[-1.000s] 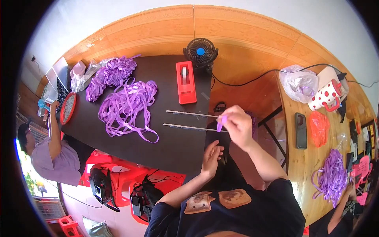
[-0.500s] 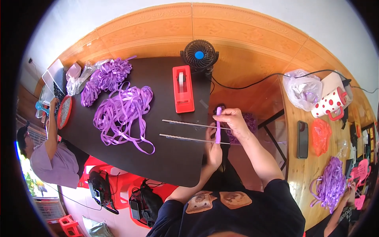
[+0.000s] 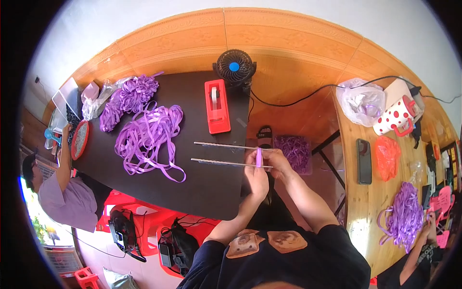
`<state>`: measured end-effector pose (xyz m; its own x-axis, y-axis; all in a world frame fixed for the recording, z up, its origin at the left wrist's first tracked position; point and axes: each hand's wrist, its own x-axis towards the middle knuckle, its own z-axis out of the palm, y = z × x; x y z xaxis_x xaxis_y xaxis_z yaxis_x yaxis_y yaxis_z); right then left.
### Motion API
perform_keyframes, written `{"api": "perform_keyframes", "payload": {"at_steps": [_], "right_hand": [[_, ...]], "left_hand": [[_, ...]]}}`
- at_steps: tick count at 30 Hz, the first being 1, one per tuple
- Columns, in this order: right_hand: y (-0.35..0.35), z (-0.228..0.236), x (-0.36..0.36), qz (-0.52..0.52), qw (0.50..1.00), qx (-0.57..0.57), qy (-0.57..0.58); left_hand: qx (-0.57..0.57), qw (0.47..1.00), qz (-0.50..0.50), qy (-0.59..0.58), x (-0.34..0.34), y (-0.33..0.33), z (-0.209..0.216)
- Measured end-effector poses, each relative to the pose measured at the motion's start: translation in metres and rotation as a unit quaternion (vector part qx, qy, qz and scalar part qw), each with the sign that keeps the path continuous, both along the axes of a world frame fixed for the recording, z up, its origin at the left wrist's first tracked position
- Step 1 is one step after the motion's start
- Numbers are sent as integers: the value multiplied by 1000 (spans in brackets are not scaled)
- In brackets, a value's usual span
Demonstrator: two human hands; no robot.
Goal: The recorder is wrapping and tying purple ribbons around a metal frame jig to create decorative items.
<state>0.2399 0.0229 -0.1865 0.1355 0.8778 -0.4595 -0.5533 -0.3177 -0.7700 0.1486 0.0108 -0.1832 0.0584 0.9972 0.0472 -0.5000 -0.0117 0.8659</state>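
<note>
Purple ribbon strip [image 3: 259, 157] is sitting upright across two thin metal rods, upper rod [image 3: 217, 144] and lower rod [image 3: 214, 161], a bit right of the middle of the frame, just off the right edge of the dark counter [image 3: 202, 192]. Left hand [image 3: 257, 180] comes up from below with its fingers closed in on the strip, pretty much pinching it near the lower rod. Right hand [image 3: 281, 163] is right up against it on the other side, fingers curled in tight by the rods' right ends, but they overlap so much I can't tell what they've actually got hold of. Both rods stick out left over the counter, roughly parallel. Left of them there's a loose tangle of ribbon [image 3: 150, 139], plus a bunched-up ribbon pile [image 3: 131, 98] toward the upper left. Red tape dispenser [image 3: 218, 120] lies above the rods, with a small black fan [image 3: 234, 67] behind it near the top. Over on the right, a wooden counter [image 3: 356, 207] has a dark phone [image 3: 364, 161] and a red plastic bag [image 3: 388, 159] side by side.
</note>
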Motion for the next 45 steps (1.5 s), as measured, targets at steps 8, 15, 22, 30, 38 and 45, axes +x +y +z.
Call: {"api": "perform_keyframes", "payload": {"at_steps": [8,15,22,30,38,45], "right_hand": [[-40,-17,-11,-22,999,4,38],[-71,-23,-6,2,999,24,42],[-71,14,-23,-13,983,182,-30],[-67,12,-27,15,980,182,77],[-67,14,-34,-4,974,212,76],[-66,6,-40,-42,976,212,16]], "left_hand": [[-63,998,-3,-14,-15,-24,21],[-80,996,-20,27,-24,-26,24],[-86,996,-28,27,-25,-26,26],[-113,992,-50,-17,-25,-23,27],[-168,981,-58,-74,-26,-27,36],[-185,979,-40,-81,-28,-31,40]]}}
